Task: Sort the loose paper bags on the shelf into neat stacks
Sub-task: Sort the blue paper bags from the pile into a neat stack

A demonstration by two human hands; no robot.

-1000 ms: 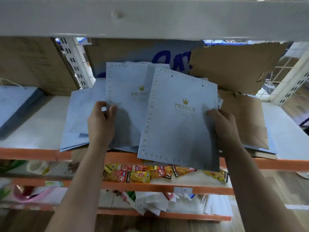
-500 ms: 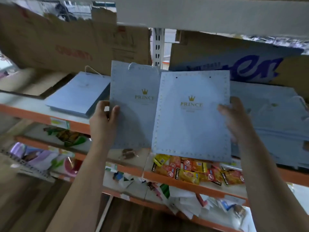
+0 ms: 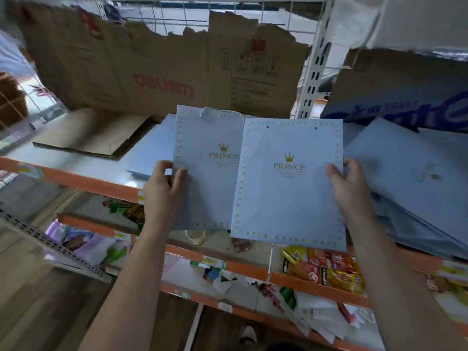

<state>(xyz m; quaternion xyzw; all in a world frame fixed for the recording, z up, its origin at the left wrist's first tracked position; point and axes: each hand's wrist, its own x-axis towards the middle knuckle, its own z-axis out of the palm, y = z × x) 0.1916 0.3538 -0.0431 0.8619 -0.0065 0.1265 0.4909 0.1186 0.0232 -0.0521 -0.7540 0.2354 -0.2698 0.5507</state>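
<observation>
Two flat pale-blue paper bags with a gold crown and "PRINCE" print are held up in front of the shelf. My left hand [image 3: 163,188] pinches the left edge of the left bag [image 3: 205,173], which has a white cord handle. My right hand [image 3: 350,188] grips the right edge of the right bag [image 3: 288,198], which overlaps the left one. A neat stack of blue bags [image 3: 149,153] lies on the shelf behind my left hand. A loose pile of blue bags [image 3: 410,183] spreads on the shelf at the right.
Flattened brown cardboard [image 3: 93,138] lies on the shelf [image 3: 76,179] at the left. Torn cardboard sheets [image 3: 162,72] line the back. A white slotted upright [image 3: 314,79] divides the bays. Lower shelves hold snack packets [image 3: 326,269] and papers.
The view and both hands with their bags have swung left, from the loose pile toward the left bay with the neat stack. Both grips are unchanged.
</observation>
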